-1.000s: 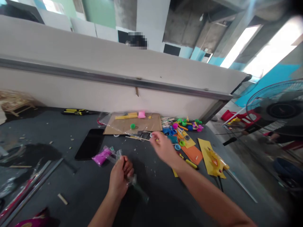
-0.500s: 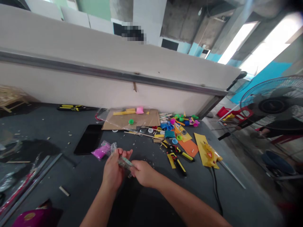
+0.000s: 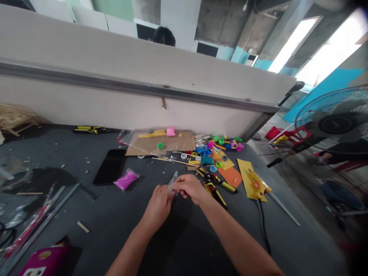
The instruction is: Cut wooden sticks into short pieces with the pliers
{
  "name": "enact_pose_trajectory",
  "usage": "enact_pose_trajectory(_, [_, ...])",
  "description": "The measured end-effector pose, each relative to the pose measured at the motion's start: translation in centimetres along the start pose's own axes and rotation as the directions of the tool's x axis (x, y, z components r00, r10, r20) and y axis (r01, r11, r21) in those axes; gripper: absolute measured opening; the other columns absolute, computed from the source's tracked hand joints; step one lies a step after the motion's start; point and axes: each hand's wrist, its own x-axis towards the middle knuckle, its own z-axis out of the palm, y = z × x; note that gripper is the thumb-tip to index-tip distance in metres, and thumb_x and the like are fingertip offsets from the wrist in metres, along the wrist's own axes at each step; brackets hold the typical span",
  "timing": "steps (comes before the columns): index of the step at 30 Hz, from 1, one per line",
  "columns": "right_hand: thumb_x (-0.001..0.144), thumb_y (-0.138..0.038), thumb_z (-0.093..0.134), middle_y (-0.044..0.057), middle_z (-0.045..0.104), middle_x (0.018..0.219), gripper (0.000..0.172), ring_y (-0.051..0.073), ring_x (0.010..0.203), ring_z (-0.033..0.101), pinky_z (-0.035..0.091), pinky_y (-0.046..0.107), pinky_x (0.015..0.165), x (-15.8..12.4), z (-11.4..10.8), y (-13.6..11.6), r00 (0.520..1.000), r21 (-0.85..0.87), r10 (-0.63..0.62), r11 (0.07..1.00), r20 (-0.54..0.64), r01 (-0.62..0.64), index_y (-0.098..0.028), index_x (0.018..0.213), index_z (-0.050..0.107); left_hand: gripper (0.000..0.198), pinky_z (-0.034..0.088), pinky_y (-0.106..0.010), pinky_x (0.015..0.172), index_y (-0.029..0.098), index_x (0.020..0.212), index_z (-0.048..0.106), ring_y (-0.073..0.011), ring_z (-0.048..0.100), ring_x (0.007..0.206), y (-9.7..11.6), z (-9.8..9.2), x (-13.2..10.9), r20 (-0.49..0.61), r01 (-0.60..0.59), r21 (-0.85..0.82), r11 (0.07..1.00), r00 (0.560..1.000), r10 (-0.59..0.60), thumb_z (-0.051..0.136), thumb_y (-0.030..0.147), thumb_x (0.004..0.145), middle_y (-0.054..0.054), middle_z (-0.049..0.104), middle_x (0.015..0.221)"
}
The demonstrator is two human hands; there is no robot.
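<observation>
"What did the hands have?"

"A clear plastic piece [image 3: 172, 183], upright, pinched between the left grip [image 3: 158, 209] and right grip [image 3: 189, 188], both clenched, above the dark surface [image 3: 94, 226]."

"Any risk?"

"Yes (it was slippery and thin): a loose pinch could have dropped it among the yellow-handled pliers [image 3: 221, 197], or toward the magenta pouch [image 3: 126, 180], short of the cardboard sheet [image 3: 178, 140]."

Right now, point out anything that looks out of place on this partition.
A small brown strip dangles from the metal rail of the pale partition, looking stray because nothing else hangs from that rail.
</observation>
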Motion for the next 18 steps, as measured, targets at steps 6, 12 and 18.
enact_pose_trajectory(6, [0.059, -0.027, 0.074, 0.0, 0.06, 0.085, 0.046, 0.009, 0.065, 0.054, 0.043, 0.02, 0.056, -0.7, 0.4, 0.9, 0.98, 0.396, -0.2, 0.899, -0.007, 0.186, -0.021, 0.102, 0.058, 0.019, 0.04, -0.024, 0.06, 0.017, 0.065, 0.061, -0.014, 0.048, 0.061, -0.3, 0.0, -0.5, -0.083, 0.243, -0.428, 0.87, 0.948, -0.306, 0.064, 0.034, 0.072, -0.002, 0.053, 0.064])
enact_pose_trajectory(12, [0.075, -0.041, 0.061, 0.003, 0.059, 0.102, 0.041, 0.016, 0.085, 0.057, 0.046, 0.027, 0.072, -1.5, 1.0, -0.5, 0.804, 0.041, -0.262, 0.958, 0.535, 0.285, -0.023, 0.112, 0.057, 0.018, 0.031, -0.02, 0.04, 0.013, 0.061, 0.054, -0.0071, 0.034, 0.045, 1.0, -0.8, -1.3, 0.504, 0.632, -0.57, 0.525, 0.774, -0.383, 0.063, 0.025, 0.071, 0.003, 0.036, 0.053])
enact_pose_trajectory(18, [0.084, -0.03, 0.05, 0.002, 0.058, 0.083, 0.018, 0.015, 0.082, 0.052, 0.042, 0.027, 0.074, 0.5, 0.5, 0.1, 0.831, -0.406, -0.514, 0.728, 0.212, 0.553, -0.02, 0.073, 0.061, 0.011, 0.038, -0.018, 0.047, 0.012, 0.073, 0.059, -0.0057, 0.04, 0.051, 0.6, -1.4, -0.5, 0.402, 0.611, -0.606, 0.509, 0.788, -0.467, 0.066, 0.019, 0.067, 0.002, 0.044, 0.063])
